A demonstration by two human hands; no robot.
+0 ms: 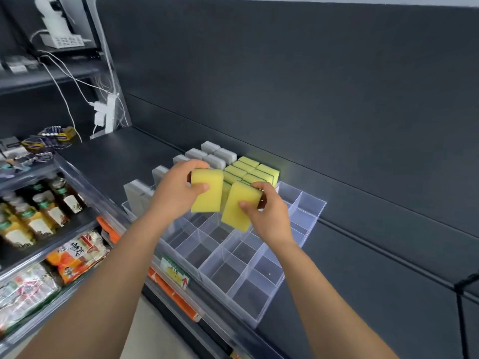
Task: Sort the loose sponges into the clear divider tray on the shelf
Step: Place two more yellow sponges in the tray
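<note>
Gripping a yellow rectangular foam sponge [207, 194] in the left hand [177, 189], thumb across its face. Pinching a second yellow foam sponge [237, 207] in the right hand [268, 218], tilted, just beside the first. Held above the clear plastic divider tray [241, 270] on the dark grey shelf [116, 161]. Packed upright at the tray's far end: yellow-and-green sponges [250, 168]; left of them, pale grey sponges [216, 154].

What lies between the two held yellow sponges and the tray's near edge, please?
Empty compartments of the clear divider tray, as the head view shows.
</note>
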